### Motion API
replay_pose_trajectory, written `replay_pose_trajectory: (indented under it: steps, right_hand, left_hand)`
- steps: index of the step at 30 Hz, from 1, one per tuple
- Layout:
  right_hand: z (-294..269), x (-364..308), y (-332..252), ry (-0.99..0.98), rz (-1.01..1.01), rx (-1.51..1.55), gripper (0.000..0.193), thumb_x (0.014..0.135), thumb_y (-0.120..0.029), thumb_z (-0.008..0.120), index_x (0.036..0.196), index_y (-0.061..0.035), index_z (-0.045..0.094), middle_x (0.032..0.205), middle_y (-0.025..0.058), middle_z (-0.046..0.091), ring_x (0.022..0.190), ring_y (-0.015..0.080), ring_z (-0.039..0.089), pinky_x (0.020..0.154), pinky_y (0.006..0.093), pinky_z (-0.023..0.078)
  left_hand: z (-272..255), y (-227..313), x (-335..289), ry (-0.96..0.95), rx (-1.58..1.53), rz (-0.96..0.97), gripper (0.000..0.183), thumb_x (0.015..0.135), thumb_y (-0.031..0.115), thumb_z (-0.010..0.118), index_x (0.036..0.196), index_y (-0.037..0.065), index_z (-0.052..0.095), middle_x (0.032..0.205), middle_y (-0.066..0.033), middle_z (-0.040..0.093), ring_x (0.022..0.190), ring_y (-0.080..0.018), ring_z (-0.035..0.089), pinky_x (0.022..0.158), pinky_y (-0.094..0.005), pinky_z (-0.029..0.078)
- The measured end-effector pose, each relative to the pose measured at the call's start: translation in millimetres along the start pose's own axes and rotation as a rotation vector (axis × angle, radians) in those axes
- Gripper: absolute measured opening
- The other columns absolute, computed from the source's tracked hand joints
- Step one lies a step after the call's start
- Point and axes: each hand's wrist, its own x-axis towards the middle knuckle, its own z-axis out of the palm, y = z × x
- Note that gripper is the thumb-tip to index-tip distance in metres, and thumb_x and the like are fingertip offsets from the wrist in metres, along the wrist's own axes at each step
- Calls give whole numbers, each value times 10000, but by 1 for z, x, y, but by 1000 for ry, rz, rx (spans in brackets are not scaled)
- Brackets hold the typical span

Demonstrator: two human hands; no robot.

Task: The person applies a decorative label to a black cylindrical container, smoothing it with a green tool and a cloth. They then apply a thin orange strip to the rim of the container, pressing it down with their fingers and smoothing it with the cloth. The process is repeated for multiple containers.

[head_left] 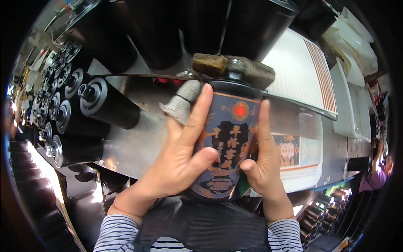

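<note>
A large black bottle (pixel 228 138) with a dark label in orange and black, bearing a red round mark, stands between my hands in front of my apron. My left hand (pixel 178 157) clasps its left side, thumb across the label and a finger along the edge. A grey knitted finger cover (pixel 184 98) sits on one of this hand's fingers. On the other side, my right hand (pixel 267 161) presses its fingers and thumb against the bottle and label edge. The bottle's neck lies against a worn wooden block (pixel 256 72); its lower end is near my apron.
Several black bottles (pixel 111 105) lie stacked at the left, necks toward the left. Large black cylinders (pixel 155 38) line the far side of the metal table (pixel 126 147). At right are striped label sheets (pixel 300 63), a printed label (pixel 287 151) and a white tray (pixel 352 113).
</note>
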Motion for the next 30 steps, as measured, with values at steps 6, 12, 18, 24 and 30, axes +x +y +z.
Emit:
replay_pose_trajectory:
  steps: [6, 12, 18, 24, 30]
  right_hand:
    - [13, 3, -4, 1, 20, 63, 1074, 768, -749, 477, 1486, -55, 84, 1331, 179, 316, 1141, 270, 393, 933, 381, 350]
    - [9, -9, -16, -30, 62, 97, 1066, 794, -763, 399, 1485, -66, -19, 1526, 205, 78, 1364, 339, 244, 1097, 437, 243]
    - [8, -15, -8, -148, 3, 91, 1167, 715, -719, 566, 1484, -91, -48, 1506, 217, 120, 1355, 350, 260, 1071, 452, 276]
    - [-1, -36, 2, -252, -41, -6, 1228, 672, -606, 727, 1488, -132, -59, 1472, 238, 276, 1309, 359, 373, 992, 458, 396]
    - [-1, -33, -15, -92, -118, -94, 958, 733, -544, 662, 1450, -70, 239, 1233, 194, 458, 1033, 285, 492, 784, 366, 437]
  left_hand:
    - [-1, -11, -3, 87, -340, -53, 810, 930, 473, 447, 1496, 95, 8, 1518, -218, 137, 1340, -383, 206, 1098, -412, 163]
    - [6, -10, -2, -68, -279, 38, 809, 909, 621, 335, 1502, 177, 9, 1228, -282, 291, 1161, -411, 263, 1037, -425, 215]
    - [-5, -24, -26, -59, -228, 138, 1022, 763, 732, 506, 1502, 248, -7, 1166, -239, 374, 1062, -366, 383, 947, -422, 301]
    - [-18, -35, -38, -278, -133, 33, 1119, 680, 539, 739, 1502, 304, 17, 1190, -243, 389, 1162, -411, 330, 968, -440, 259]
    - [-18, -52, -38, -262, 53, 240, 1308, 612, 714, 671, 1478, 25, -27, 1040, -226, 460, 988, -372, 428, 951, -433, 263]
